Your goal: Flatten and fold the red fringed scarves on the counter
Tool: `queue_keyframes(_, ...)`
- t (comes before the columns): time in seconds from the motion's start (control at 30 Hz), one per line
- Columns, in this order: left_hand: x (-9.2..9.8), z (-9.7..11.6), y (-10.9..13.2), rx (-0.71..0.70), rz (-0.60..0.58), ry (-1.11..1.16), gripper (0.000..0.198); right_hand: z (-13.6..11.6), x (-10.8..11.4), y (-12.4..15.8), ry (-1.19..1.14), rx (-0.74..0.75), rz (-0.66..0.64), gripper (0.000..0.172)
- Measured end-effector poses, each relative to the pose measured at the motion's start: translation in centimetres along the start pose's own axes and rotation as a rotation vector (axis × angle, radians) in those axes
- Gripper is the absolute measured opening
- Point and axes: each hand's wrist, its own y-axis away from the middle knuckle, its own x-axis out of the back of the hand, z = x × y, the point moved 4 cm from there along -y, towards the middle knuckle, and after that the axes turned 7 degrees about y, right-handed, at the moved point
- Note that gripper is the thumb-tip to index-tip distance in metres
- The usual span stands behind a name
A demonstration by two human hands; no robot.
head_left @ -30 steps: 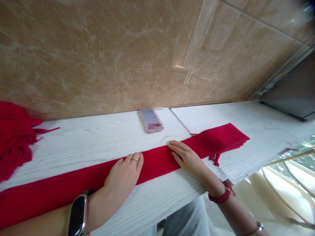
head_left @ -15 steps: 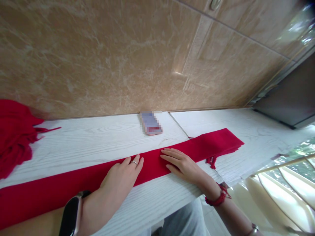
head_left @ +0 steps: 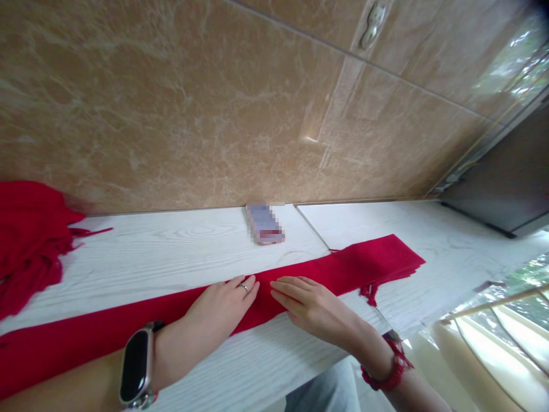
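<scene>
A long red scarf, folded into a narrow strip, lies along the white tabletop and runs out of view at the left. Its right end is stacked in several layers, with tassels hanging at the near edge. My left hand rests on the strip, fingers stretched out and palm down. Just right of it, my right hand lies across the same cloth, its fingers extended and close together. A small gap separates the fingertips of both hands. Neither hand is wrapped round the fabric.
A crumpled red fringed cloth lies at the far left. Near the wall is a blurred-out phone. A dark panel stands at the right end of the white table, and pale chairs are at lower right.
My right hand has shifted slightly left and my left hand slightly right, narrowing the gap between them. The view has tilted up a little. The scarf lies much the same.
</scene>
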Motion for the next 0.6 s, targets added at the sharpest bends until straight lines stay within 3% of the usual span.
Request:
queue_keyframes(0.17,1.1,-1.9,-0.7,-0.037,0.096,0.178,0.034,-0.8,0.8,-0.5,0.138,0.037,-0.17,0.02)
queue_keyframes(0.27,1.2,-3.5,-1.4,-0.011,0.065,0.306,0.034,-1.4,0.7,-1.0,0.183,0.025,-0.213,0.015)
queue_keyframes(0.47,1.9,-4.4,-3.7,0.015,-0.144,0.446,0.032,-0.7,-0.1,-0.6,0.147,0.037,-0.109,0.013)
queue_keyframes(0.6,2.7,-3.6,-5.6,-0.033,-0.15,0.409,0.021,0.0,-0.6,0.6,0.086,0.028,-0.04,0.015)
